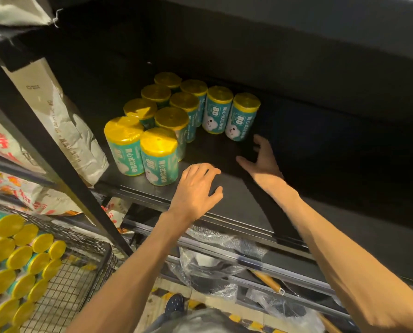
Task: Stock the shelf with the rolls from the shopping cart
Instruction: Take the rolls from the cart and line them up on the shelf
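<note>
Several teal rolls with yellow tops [174,116] stand upright in a cluster on the black shelf [236,195]. The rightmost roll [242,117] stands at the end of the back row. My right hand [260,159] hovers just in front of it with spread fingers, holding nothing. My left hand [197,188] hangs over the shelf's front edge, right of the nearest roll [160,156], fingers loosely bent and empty. More rolls [20,260] lie stacked in the wire shopping cart [90,251] at the lower left.
A black upright post [56,152] divides this shelf from a bay with printed sacks [63,131] on the left. Below the shelf, plastic-wrapped goods [210,267] and a wooden handle [268,282] lie on a lower level. The shelf's right side is bare.
</note>
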